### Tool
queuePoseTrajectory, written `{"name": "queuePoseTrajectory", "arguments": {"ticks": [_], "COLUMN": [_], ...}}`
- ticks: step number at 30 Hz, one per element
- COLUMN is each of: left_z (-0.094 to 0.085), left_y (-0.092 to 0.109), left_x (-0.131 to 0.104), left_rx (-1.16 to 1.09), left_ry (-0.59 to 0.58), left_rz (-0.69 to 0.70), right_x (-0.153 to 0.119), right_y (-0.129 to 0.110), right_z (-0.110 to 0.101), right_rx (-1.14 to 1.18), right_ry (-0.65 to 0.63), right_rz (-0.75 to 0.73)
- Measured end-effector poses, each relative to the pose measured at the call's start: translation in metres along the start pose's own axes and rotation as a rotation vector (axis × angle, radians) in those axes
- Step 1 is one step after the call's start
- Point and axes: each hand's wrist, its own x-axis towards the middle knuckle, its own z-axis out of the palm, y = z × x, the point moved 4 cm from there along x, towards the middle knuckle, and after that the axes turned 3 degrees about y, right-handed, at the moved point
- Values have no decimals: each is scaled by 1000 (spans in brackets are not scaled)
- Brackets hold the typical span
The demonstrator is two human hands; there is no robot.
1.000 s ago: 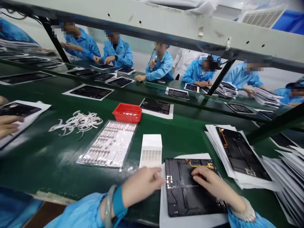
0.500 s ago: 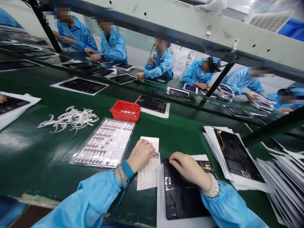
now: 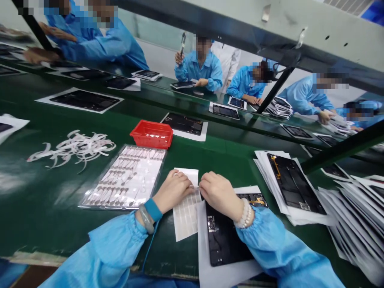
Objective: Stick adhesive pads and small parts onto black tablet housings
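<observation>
A white sheet of pale stickers [image 3: 185, 218] lies on the green table. My left hand [image 3: 175, 191] rests over its upper part, fingers closed near its right edge. Close beside it, my right hand [image 3: 220, 196] is pinched at the same edge. A small pale strip shows between the fingertips; what exactly each hand grips is too small to tell. Under my right forearm lies a black device panel [image 3: 226, 244] on white paper. To the left is a clear tray [image 3: 124, 176] with rows of small wired parts. Behind the tray stands a red bin [image 3: 152, 134] holding small white pieces.
Curled white strips [image 3: 79, 148] lie at the left. Another black panel [image 3: 295, 184] tops papers at the right, beside a stack of white sheets [image 3: 354, 228]. A slanted green post [image 3: 345, 148] rises at the right. People in blue work across the table.
My right hand has moved left and up from the black panel to meet my left hand at the sticker sheet. Across the table, one person leans further over; another has raised a tool.
</observation>
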Motion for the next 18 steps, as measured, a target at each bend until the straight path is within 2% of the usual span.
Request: {"name": "queuePoseTrajectory", "arguments": {"ticks": [3,4,6,8,11,13,18], "left_z": [-12,-14,-10,2,19,25,26], "left_y": [18,30,59,82,101,106,105], "left_x": [-13,-20,-39,-57,-73,-77,-76], "left_rx": [3,-2,-40,1,38,17,-50], "left_ry": [67,90,93,54,30,30,-18], "left_rz": [-1,51,265,361,373,378,355], "right_x": [-34,-48,-76,-98,-116,-120,-116], "right_y": [16,19,22,20,13,7,-4], "right_z": [-14,-13,-4,9,24,29,31], "right_rx": [422,544,679,679,561,491,458], "right_ry": [41,12,-49,-49,51,102,98], "right_rz": [238,318,450,555,677,722,741]}}
